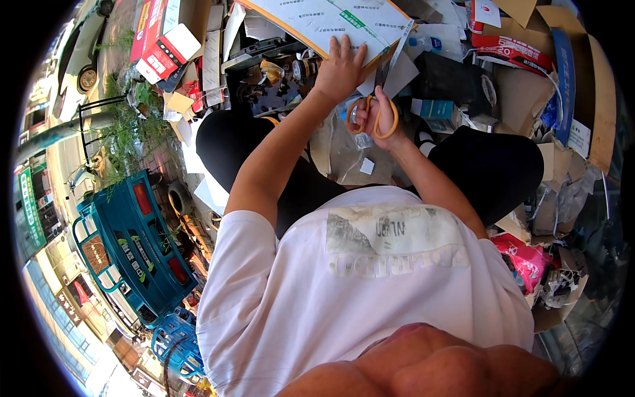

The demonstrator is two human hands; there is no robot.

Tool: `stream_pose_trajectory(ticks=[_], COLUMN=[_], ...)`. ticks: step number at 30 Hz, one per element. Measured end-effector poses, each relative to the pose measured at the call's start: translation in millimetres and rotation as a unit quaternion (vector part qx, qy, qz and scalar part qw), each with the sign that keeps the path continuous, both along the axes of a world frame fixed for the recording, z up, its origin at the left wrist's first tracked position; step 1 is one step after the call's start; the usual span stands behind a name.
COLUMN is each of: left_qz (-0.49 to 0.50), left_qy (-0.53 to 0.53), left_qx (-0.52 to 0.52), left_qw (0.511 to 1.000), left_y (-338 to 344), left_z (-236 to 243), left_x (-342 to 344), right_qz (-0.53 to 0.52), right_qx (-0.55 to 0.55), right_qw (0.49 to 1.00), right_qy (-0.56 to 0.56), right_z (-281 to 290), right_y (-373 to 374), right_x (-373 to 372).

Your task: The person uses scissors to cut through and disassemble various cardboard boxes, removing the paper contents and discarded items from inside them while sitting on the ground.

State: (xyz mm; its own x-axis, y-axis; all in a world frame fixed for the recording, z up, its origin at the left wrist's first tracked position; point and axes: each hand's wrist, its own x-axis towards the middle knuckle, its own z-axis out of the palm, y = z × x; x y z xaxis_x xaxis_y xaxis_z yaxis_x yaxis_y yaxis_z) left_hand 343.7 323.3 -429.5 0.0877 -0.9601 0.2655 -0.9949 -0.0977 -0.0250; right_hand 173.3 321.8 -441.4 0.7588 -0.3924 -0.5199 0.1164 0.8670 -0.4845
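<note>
My left hand (339, 74) lies with spread fingers on the near edge of a flat, white printed cardboard piece (311, 20) with orange-brown edges and a green label. Close beside it, my right hand (390, 137) grips scissors (395, 120) with orange handles, its fingers through the loops. The dark blades point away from me, by the cardboard's near right corner. Whether the blades touch the cardboard, I cannot tell. A small white square (367, 166) lies on the ground between my knees.
Flattened cartons and scraps surround me. On the right are a black bag (456, 83), a teal box (433, 109), a red-and-brown carton (512, 46) and a pink bag (522, 258). A red-and-white box (161, 58) stands at the far left, with a blue three-wheeled cart (135, 248) nearer.
</note>
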Motion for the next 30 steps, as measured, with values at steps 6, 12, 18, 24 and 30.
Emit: stream_pose_trajectory(ticks=[6,12,18,24,30], left_qz=[0.005,0.012,0.042,0.039,0.02], left_qy=[0.013,0.028,-0.012,0.004,-0.04], left_qx=[0.019,0.04,0.066,0.056,0.031], left_qw=[1.0,0.999,0.997,0.998,0.999], left_y=[0.9,1.8,2.5,1.9,1.4], left_z=[7.0,14.8,21.3,20.0,22.2], left_x=[-1.7,-3.6,-1.2,-1.3,0.3], right_qz=[-0.003,-0.004,-0.024,-0.043,-0.063], right_qx=[0.024,0.024,0.042,0.044,0.05], right_qw=[1.0,1.0,0.999,0.997,0.996], right_qy=[-0.012,-0.019,-0.026,-0.053,-0.05], right_z=[7.2,-0.4,8.2,1.1,-4.5], right_y=[0.9,4.1,2.7,3.6,6.5], right_x=[2.7,6.4,9.9,15.7,22.9])
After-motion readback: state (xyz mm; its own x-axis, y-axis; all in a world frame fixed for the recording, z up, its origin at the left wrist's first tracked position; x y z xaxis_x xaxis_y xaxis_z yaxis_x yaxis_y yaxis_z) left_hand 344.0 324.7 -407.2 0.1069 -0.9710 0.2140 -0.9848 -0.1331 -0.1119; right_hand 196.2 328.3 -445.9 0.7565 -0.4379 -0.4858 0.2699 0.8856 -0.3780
